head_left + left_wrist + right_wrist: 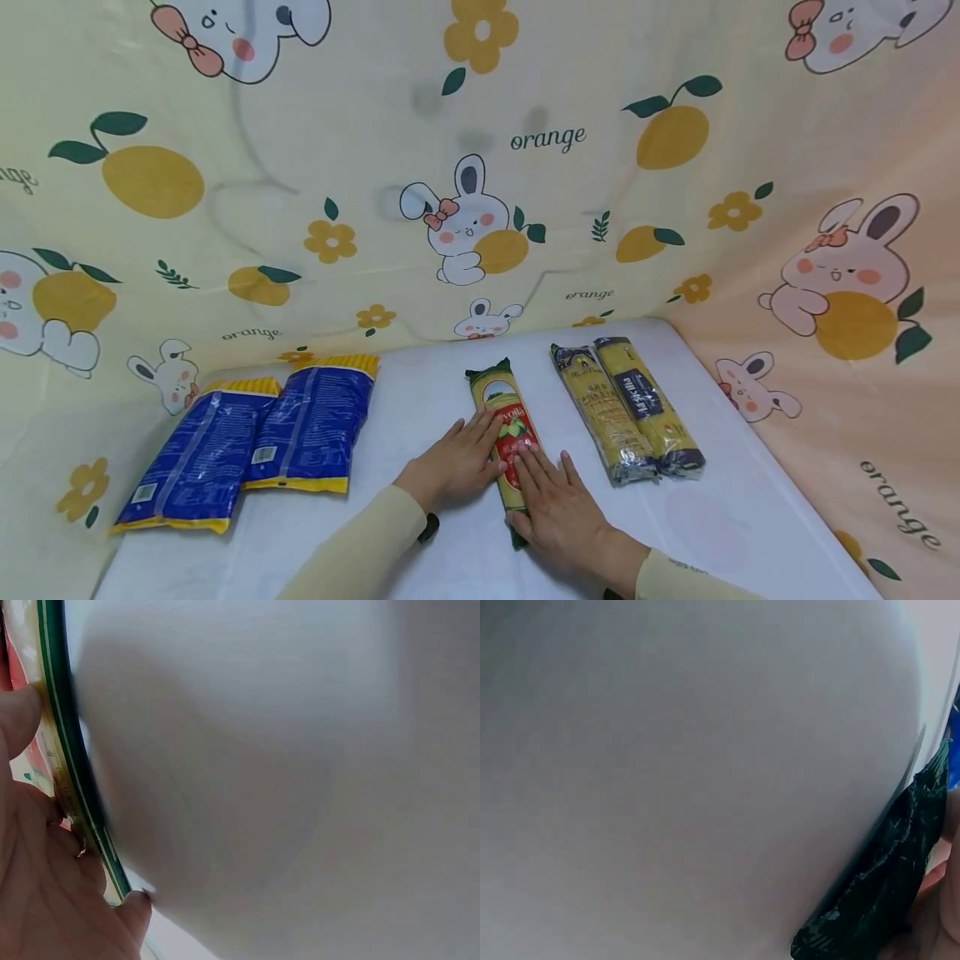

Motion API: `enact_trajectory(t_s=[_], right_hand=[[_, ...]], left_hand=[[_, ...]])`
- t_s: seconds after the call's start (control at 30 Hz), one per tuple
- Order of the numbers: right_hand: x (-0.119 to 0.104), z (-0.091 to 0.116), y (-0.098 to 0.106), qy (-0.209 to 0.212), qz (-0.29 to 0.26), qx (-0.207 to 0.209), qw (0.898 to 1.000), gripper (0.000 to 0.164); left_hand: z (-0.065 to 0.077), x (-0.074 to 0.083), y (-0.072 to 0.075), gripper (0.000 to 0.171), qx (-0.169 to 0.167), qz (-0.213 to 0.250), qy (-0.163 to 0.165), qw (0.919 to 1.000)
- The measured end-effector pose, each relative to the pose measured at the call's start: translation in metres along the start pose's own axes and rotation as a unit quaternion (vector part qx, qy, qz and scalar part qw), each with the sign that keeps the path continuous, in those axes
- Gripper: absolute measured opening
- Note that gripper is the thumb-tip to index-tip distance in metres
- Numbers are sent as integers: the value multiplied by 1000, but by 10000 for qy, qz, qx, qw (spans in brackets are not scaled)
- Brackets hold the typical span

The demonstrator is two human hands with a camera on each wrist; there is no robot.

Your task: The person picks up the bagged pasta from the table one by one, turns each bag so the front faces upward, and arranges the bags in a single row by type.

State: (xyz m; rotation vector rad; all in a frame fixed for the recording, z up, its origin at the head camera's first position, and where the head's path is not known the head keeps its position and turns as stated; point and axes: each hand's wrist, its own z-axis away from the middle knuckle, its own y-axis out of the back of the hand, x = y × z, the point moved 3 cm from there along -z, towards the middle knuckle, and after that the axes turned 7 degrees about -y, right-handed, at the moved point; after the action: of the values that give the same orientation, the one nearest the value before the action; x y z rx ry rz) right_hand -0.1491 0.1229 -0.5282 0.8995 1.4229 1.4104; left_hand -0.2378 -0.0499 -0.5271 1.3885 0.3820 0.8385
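Note:
A long green-and-yellow pasta packet (517, 429) with a red label lies lengthwise on the white table. My left hand (459, 460) rests on its left side, fingers fairly straight across the label. Lower down, my right hand (558, 504) lies on the packet's right side with its fingers extended and thumb near the bottom end. In the left wrist view, the packet's green edge (67, 720) runs past my left thumb and fingers. The right wrist view catches the dark green crimped end (877, 877) beside part of my right hand (941, 907).
Two yellowish pasta packets, one (600, 408) with a clear front and one (648, 400) with a dark label, lie side by side at the right. Two blue bags with yellow ends, the nearer (195, 458) and the farther (311, 425), overlap at the left. Printed cloth (360, 167) hangs behind.

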Motion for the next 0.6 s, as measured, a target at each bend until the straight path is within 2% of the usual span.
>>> enact_trajectory(t_s=[0.37, 0.6], right_hand=[[19, -8, 2, -274, 5, 118, 9996, 76], [31, -13, 0, -359, 236, 160, 9990, 75]], left_hand=[[-26, 5, 4, 75, 39, -41, 37, 10000], [-41, 11, 7, 74, -5, -114, 76, 9999]])
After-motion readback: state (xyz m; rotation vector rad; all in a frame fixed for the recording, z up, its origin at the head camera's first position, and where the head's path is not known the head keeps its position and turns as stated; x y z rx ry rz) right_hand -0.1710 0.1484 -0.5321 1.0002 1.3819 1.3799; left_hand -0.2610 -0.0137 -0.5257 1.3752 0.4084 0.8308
